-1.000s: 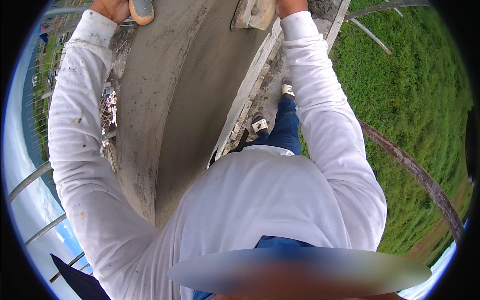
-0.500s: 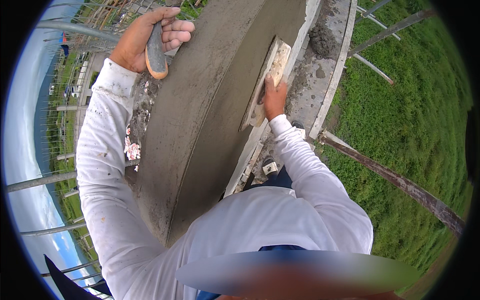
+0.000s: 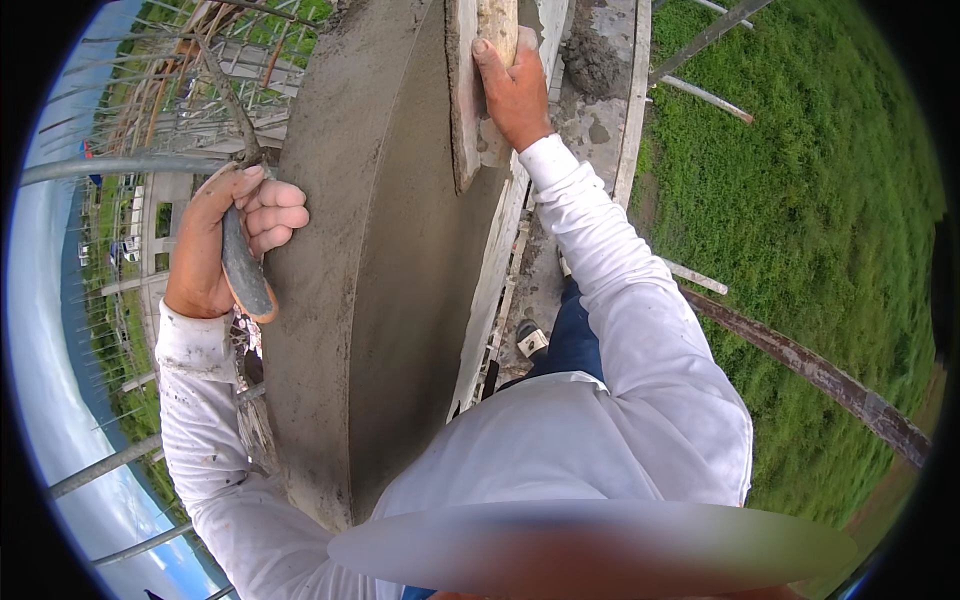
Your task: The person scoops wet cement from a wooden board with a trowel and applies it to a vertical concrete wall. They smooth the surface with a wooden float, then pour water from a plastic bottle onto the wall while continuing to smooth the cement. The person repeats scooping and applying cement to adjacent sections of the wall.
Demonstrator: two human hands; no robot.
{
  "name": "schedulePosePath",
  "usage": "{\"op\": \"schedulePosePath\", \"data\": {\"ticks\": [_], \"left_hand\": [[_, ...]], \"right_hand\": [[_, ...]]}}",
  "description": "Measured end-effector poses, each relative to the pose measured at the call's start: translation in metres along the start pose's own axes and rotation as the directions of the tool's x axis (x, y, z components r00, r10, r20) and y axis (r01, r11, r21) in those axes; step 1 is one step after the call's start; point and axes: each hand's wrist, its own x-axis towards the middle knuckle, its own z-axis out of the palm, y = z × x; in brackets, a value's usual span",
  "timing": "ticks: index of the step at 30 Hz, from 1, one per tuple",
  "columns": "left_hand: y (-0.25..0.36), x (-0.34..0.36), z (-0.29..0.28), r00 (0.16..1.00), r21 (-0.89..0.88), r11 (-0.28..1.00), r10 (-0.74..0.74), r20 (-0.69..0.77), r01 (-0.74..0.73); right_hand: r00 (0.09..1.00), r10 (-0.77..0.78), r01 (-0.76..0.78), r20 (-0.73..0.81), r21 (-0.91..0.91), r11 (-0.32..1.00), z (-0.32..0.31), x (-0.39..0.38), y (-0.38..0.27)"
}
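Note:
My left hand (image 3: 205,250) is curled around the grey and orange handle of a trowel (image 3: 244,280), left of a long cement-plastered ledge (image 3: 320,300). My right hand (image 3: 515,95) grips a pale wooden float (image 3: 463,120), held lengthwise against the darker wet plaster face (image 3: 410,290) near the top of the view. Both sleeves are white and smudged, and my sandalled foot (image 3: 532,340) stands below on a narrow concrete strip.
A lump of wet mortar (image 3: 590,65) lies on the strip (image 3: 590,130) right of the float. Metal poles (image 3: 800,355) jut out over grass (image 3: 800,180) far below on the right. Scaffolding and rebar (image 3: 150,70) crowd the left, with sky beyond.
Both hands dropped from the top edge after the first frame. Since the middle frame, my right hand and float moved back up the plaster, while my left hand came lower, still holding the trowel.

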Motion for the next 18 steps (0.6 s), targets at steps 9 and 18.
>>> {"op": "schedulePosePath", "data": {"ticks": [9, 18], "left_hand": [[0.0, -0.003, 0.004, 0.998, 0.026, 1.0, 0.002, -0.062, 0.0], [-0.003, -0.001, 0.002, 0.995, 0.043, 0.999, -0.004, -0.098, 0.008]], "right_hand": [[0.811, 0.584, -0.585, 0.047, 0.045, 0.809, 0.005, -0.178, 0.045], [0.99, 0.123, -0.134, 0.063, 0.218, 0.967, -0.004, -0.077, -0.043]]}}
